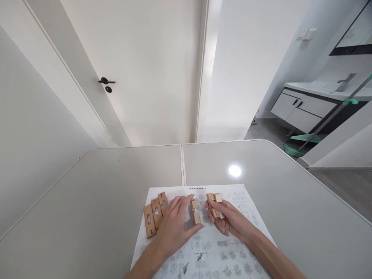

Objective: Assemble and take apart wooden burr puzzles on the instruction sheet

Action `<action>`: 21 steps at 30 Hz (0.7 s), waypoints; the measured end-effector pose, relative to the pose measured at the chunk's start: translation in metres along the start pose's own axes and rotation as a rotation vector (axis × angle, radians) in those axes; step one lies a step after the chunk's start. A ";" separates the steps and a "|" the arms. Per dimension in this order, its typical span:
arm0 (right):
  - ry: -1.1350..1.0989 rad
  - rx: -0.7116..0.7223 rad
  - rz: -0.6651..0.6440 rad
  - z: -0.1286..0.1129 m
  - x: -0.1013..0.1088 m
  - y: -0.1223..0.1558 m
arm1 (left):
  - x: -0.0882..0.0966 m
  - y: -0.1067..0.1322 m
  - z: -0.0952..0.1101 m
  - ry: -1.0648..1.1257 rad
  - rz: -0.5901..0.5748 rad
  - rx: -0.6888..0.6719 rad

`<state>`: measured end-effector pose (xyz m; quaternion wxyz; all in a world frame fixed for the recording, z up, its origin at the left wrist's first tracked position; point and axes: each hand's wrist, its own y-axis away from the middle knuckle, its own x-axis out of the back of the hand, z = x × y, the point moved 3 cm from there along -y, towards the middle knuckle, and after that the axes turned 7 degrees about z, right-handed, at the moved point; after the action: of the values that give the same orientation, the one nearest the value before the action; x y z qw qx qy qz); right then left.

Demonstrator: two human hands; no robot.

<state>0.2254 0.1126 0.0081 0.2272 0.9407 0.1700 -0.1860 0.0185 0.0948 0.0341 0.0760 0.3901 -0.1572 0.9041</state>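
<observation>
My right hand [225, 219] is closed round several notched wooden puzzle pieces [215, 209] pressed side by side, held above the paper sheet. On its left, another notched wooden puzzle piece [195, 214] sits over the sheet, between the spread thumb and index finger of my left hand [174, 219]. The thumb is close to its near end and the index finger close to its far end; whether they touch it I cannot tell. Beyond the left hand's outer side lie three flat wooden pieces with cut-outs [153, 214], overlapped by that hand at the right. One carries a "2".
The printed paper sheet [229, 248] with small puzzle diagrams lies on a pale grey table [116, 186], which has a seam down its middle. Past the far edge stands a white door [151, 69]. A washbasin cabinet [305, 104] is at the right.
</observation>
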 end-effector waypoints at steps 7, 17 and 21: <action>0.128 -0.027 -0.134 -0.005 -0.007 0.008 | 0.006 -0.002 0.013 0.038 -0.019 -0.067; 0.606 0.139 -0.238 -0.004 -0.027 0.016 | 0.004 -0.006 0.040 0.237 0.022 -0.066; 0.694 0.147 -0.222 -0.002 -0.028 0.016 | 0.002 -0.007 0.043 0.318 0.036 0.009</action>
<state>0.2084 0.0934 0.0272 0.0662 0.9374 0.3241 0.1089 0.0482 0.0868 0.0654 0.0821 0.2393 -0.1460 0.9564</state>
